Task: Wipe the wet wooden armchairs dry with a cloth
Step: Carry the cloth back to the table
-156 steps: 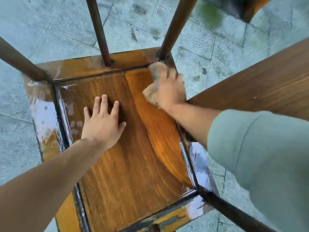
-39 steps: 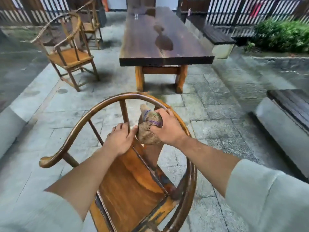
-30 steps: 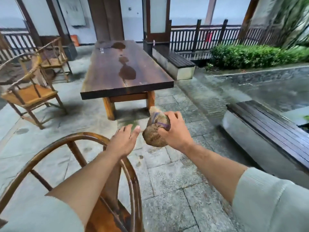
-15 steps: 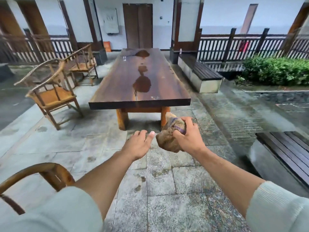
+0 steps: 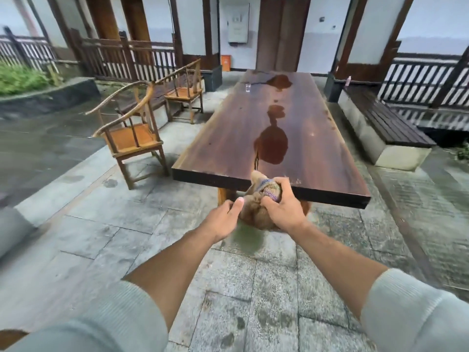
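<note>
Right hand [image 5: 284, 209] is clamped around a bunched-up tan cloth [image 5: 256, 212] with a purple-blue striped band near the top, fingers curled over it from the right side. Left hand [image 5: 223, 219] is right against the cloth's left side, thumb touching it, but the other fingers are tucked behind, so I can't tell if it's actually gripping or just resting there. Both arms are stretched out in front, pale grey sleeves pushed up past the elbows.

The cloth is held up in the air over the stone paving [image 5: 177, 262], just in front of the near end of a long dark wooden table [image 5: 304, 138]. The tabletop has 3 or so puddles down the middle, the biggest one closest to the hands. Tiny glass [image 5: 248, 87] sits way at the far end.

2 wooden armchairs with curved horseshoe backs stand to the left of the table, well apart from the hands: the nearer armchair [image 5: 132, 138] near the table's front corner, the farther armchair [image 5: 185, 90] behind it by the railing. A slatted bench [image 5: 385, 123] runs along the right side.
</note>
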`<state>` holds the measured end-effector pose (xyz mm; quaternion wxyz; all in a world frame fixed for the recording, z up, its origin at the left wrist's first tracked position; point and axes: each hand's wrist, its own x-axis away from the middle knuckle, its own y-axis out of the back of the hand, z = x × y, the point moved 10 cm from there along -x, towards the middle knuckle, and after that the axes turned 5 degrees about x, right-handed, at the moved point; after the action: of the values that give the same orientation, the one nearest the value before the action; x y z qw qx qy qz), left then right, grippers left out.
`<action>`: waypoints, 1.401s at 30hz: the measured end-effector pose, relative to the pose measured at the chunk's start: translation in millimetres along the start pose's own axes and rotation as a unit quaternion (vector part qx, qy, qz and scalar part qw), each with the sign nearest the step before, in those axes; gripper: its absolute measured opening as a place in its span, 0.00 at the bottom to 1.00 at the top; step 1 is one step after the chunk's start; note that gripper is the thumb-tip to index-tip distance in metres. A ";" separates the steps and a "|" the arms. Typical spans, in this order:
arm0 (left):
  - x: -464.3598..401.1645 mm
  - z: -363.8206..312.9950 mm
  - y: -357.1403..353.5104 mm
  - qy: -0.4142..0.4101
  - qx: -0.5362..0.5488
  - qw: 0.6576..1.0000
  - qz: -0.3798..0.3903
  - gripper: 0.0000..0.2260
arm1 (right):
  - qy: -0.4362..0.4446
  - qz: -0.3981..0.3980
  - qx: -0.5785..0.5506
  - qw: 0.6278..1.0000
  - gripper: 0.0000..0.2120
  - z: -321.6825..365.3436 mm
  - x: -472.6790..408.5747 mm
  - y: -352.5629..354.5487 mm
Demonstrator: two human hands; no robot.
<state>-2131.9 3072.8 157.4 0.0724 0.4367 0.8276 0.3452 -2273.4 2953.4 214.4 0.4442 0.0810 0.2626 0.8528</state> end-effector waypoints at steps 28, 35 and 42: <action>-620.2 219.9 165.0 0.276 0.466 0.839 -0.059 0.08 | -0.147 0.160 -0.089 0.972 0.31 -66.0 -624.3 -393.7; -692.4 278.2 189.2 0.290 0.412 0.861 -0.074 0.06 | -0.256 0.180 -0.143 0.939 0.41 -106.0 -657.7 -429.2; -735.6 266.0 203.0 0.269 0.544 0.788 -0.106 0.27 | -0.239 0.153 -0.317 0.905 0.43 -104.0 -704.6 -443.8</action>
<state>-1435.8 2716.7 -47.2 -0.3670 0.2029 0.9053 -0.0681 -1577.4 2558.1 -37.6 0.3596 0.1771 -0.1513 0.9036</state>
